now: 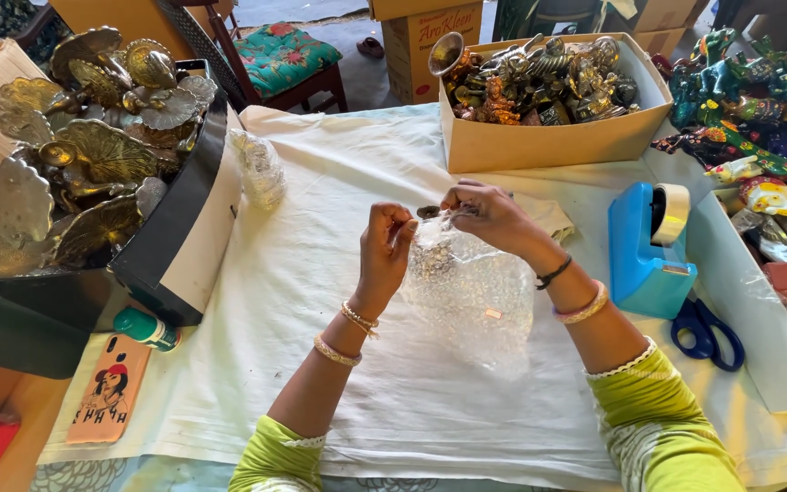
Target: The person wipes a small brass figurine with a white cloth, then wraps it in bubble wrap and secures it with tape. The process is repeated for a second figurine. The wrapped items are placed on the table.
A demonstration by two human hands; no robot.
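My left hand (pixel 386 248) and my right hand (pixel 492 215) meet over the middle of the table, pinching the top of a bubble-wrap bundle (pixel 471 292). A small dark metal piece (pixel 429 212) pokes out of the wrap between my fingertips. The wrap hangs down from my hands onto the white cloth (pixel 321 301). Both wrists wear bangles, and my sleeves are green.
A cardboard box of brass figurines (pixel 548 137) sits behind my hands. A dark box of brass peacock-like pieces (pixel 175 246) stands left. A blue tape dispenser (pixel 646 246) and blue scissors (pixel 709 333) lie right, near painted figurines (pixel 749 100). A phone (pixel 107 390) and a green-capped bottle (pixel 146 328) lie at left.
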